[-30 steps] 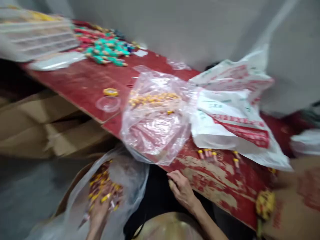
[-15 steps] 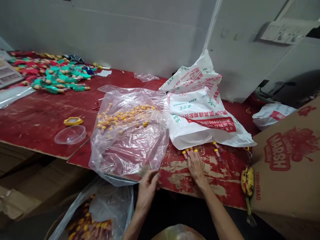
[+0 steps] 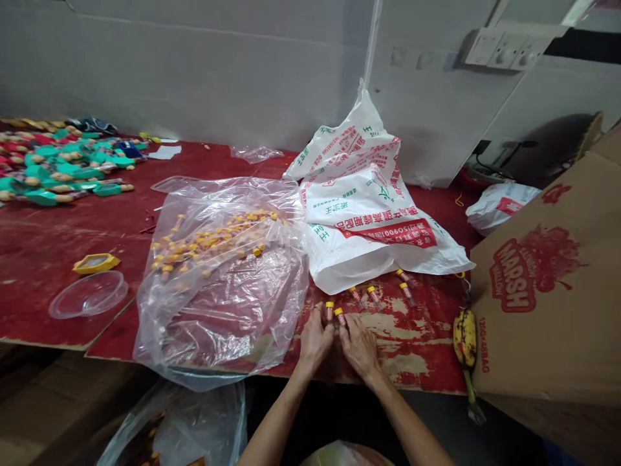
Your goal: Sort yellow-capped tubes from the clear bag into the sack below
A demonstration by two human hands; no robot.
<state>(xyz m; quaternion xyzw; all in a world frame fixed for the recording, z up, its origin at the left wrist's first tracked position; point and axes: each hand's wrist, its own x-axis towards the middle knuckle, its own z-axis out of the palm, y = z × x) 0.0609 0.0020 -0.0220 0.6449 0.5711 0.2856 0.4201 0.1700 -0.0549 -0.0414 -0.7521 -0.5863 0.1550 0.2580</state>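
Small clear vials with yellow caps and pinkish contents lie at the front of the red table. My left hand (image 3: 315, 340) has its thumb and index finger around one yellow-capped vial (image 3: 330, 312). Close beside it, my right hand (image 3: 359, 346) pinches a second vial (image 3: 340, 317) at its fingertips. Several more vials (image 3: 374, 298) lie loose just beyond my right hand, by the lower edge of a printed white sack (image 3: 369, 223). Left of my hands, a clear plastic bag (image 3: 228, 304) lies flat, with many yellow-capped vials (image 3: 213, 239) showing through it.
A clear round lid (image 3: 90, 294) and a yellow piece (image 3: 96, 263) lie at left. Green and red figures (image 3: 63, 168) are heaped behind. A cardboard box (image 3: 548, 291) and a spotted banana (image 3: 464, 340) are at right. Below the edge hangs an open plastic bag (image 3: 204, 414).
My left hand has moved from the clear bag's edge onto the table beside my right hand. My right hand has drawn back from the white sack. Two vials now sit nearer me. The view has shifted right.
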